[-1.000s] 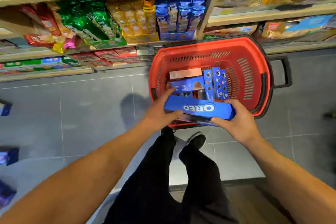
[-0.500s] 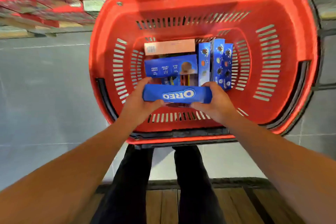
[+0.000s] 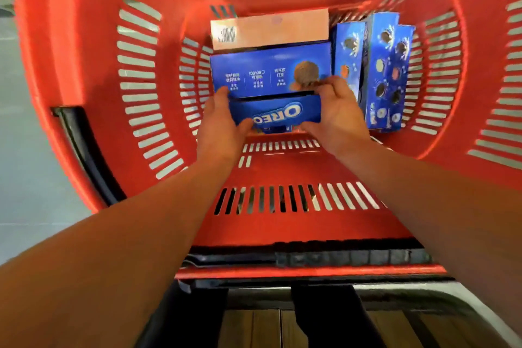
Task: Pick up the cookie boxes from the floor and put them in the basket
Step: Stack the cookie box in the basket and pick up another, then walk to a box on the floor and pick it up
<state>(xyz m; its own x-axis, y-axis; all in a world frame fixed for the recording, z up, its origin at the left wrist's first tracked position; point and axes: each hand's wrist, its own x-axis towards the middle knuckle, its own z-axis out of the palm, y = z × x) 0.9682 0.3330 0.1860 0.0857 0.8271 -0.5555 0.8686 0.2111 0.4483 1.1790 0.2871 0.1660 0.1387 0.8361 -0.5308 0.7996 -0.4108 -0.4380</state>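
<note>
Oreo box (image 3: 278,113) gripped at both ends inside red basket (image 3: 84,70), low over its floor: left hand (image 3: 223,124) curled round 9 o'clock end, right hand (image 3: 336,113) round 3 o'clock end. Second blue box (image 3: 262,70) and pink box (image 3: 268,28) stacked at 12 o'clock. Upright blue boxes (image 3: 381,70) seen at 3 o'clock.

- Basket (image 3: 84,70): red plastic, slotted walls, black rim trim.
- Held box (image 3: 275,113): blue, white "OREO" lettering.
- Flat box (image 3: 268,68): blue, white text, brown cookie picture.
- Top box (image 3: 271,28): pale pink, barcode.
- Upright boxes (image 3: 387,70): blue, cookie pictures.
- Floor (image 3: 25,150): grey.
</note>
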